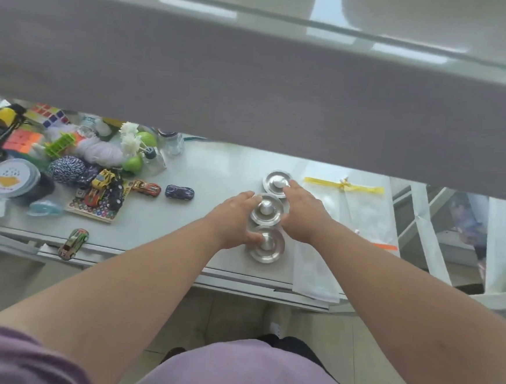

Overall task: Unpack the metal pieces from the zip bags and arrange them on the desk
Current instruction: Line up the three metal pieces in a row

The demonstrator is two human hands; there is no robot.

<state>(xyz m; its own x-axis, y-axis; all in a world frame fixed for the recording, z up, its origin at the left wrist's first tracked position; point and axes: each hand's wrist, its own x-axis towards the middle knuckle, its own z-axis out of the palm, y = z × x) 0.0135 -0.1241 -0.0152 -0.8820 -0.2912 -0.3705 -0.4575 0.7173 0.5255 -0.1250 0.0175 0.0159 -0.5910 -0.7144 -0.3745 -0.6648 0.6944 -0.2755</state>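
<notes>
Nudging three round silver metal discs (266, 214) into a row near the desk's (217, 171) front edge; I keep the left hand (237, 218) and right hand (301, 214) flat, fingers loosely spread, gripping nothing.

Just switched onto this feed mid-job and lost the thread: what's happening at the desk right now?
A person is lining up three round metal pieces in a row on the desk. The left hand rests beside the middle piece, thumb on the nearest piece. The right hand flanks the row, fingertips touching the farthest piece. Clear zip bags lie flat to the right. Toy cars and clutter sit at the left.
</notes>
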